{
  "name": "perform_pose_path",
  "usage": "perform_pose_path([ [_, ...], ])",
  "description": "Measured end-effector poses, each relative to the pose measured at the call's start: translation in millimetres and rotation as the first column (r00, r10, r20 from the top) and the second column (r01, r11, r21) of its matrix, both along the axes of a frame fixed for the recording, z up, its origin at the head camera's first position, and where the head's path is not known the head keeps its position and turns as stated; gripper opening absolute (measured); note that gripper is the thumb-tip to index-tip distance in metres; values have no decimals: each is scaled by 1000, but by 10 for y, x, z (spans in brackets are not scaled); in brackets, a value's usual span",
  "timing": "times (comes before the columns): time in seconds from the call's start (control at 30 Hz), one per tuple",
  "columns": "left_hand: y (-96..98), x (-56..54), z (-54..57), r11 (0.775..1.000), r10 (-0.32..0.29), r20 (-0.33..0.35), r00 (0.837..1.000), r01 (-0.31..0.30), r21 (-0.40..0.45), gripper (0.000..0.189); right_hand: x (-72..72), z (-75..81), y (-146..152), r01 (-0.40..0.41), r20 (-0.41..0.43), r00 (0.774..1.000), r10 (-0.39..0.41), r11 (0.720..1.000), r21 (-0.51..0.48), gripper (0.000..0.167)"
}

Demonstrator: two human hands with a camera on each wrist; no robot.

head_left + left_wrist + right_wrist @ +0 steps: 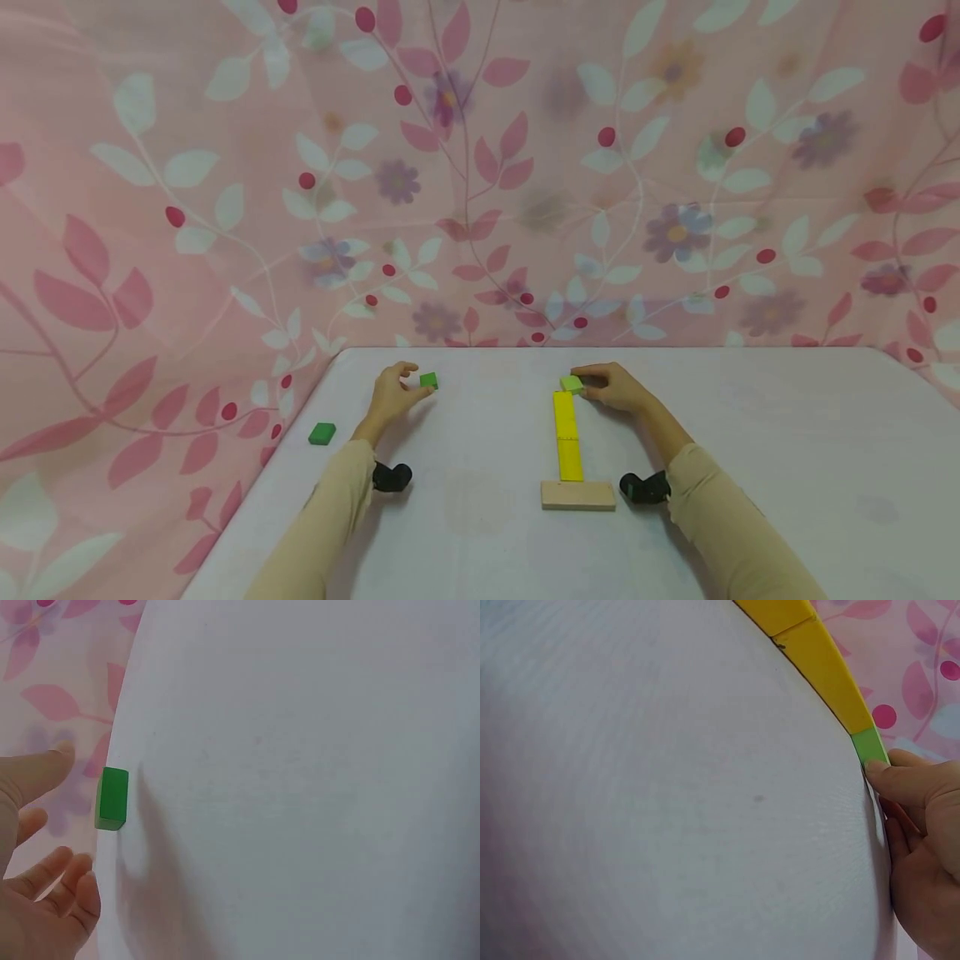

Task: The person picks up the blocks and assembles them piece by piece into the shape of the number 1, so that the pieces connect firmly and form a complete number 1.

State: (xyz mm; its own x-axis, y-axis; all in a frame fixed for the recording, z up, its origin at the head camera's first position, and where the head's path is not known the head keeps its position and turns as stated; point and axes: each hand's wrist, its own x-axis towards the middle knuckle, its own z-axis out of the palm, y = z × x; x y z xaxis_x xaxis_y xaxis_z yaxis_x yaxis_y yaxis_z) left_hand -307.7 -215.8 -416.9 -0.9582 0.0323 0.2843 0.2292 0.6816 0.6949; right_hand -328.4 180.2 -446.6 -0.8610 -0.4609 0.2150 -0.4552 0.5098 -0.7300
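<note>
My right hand (615, 387) pinches a small light green block (571, 384) between thumb and fingers, at the far end of a row of two yellow blocks (567, 437). In the right wrist view the light green block (868, 747) lies against the end of the yellow row (821, 667). Over on the left, my left hand (392, 393) is spread around a small green block (428, 381), thumb and fingers parted. The left wrist view has this green block (113, 798) standing on the table just beyond the fingertips.
A plain wooden block (577, 496) lies crosswise at the near end of the yellow row. A darker green block (322, 433) sits by the left edge of the white-covered table (480, 533). Flowered pink cloth (480, 167) hangs behind and along the left side.
</note>
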Motion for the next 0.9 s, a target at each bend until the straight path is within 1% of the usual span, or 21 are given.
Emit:
perform_pose_path([
  [0.17,-6,-58,-4,1000,3,40,999,-2,-3,56,1,10,-1,13,28,1000,-13,1000,3,40],
  [0.27,-6,-96,-25,1000,-6,68,998,7,-12,59,-8,10,-1,19,43,999,-19,1000,3,40],
  [0.43,3,-128,-55,1000,-6,121,993,7,-11,62,-30,0,7,15,37,999,-15,1000,-1,40],
  [0.53,13,-140,-67,1000,-1,123,992,3,-12,61,-39,1,13,14,28,999,-15,1000,7,40],
  [0.67,29,-170,-102,1000,-17,91,996,20,-23,58,-40,6,21,19,19,1000,-19,1000,10,40],
  [0.73,38,-177,-123,999,-21,86,996,23,-26,57,-35,4,24,18,24,1000,-18,1000,3,40],
  [0.9,68,-174,-150,1000,7,113,994,-4,-24,53,-26,-9,27,7,39,999,-7,1000,-5,40],
])
